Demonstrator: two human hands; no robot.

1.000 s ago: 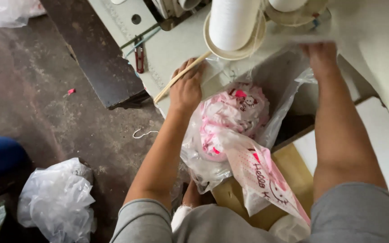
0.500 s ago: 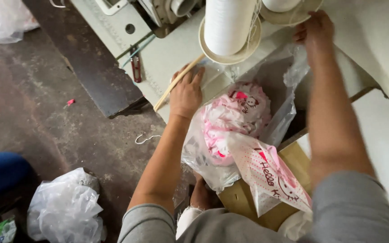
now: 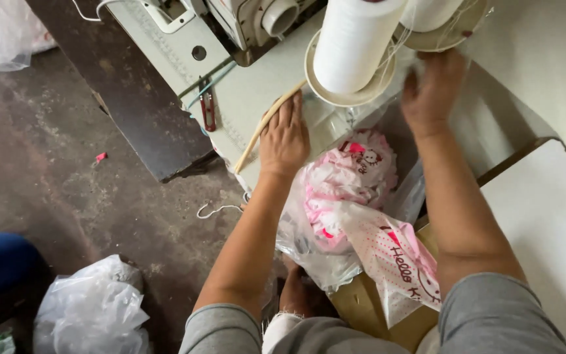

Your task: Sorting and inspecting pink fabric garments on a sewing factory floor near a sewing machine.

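Between both hands [image 3: 284, 134] [image 3: 431, 88], clear bag [image 3: 335, 216] hangs lengthwise downward.

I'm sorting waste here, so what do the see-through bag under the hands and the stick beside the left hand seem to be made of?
The bag looks like thin clear plastic film: glossy, crinkled, its pink and white contents showing through. The stick by the left hand looks like pale bare wood or bamboo, matte; which one is unclear.
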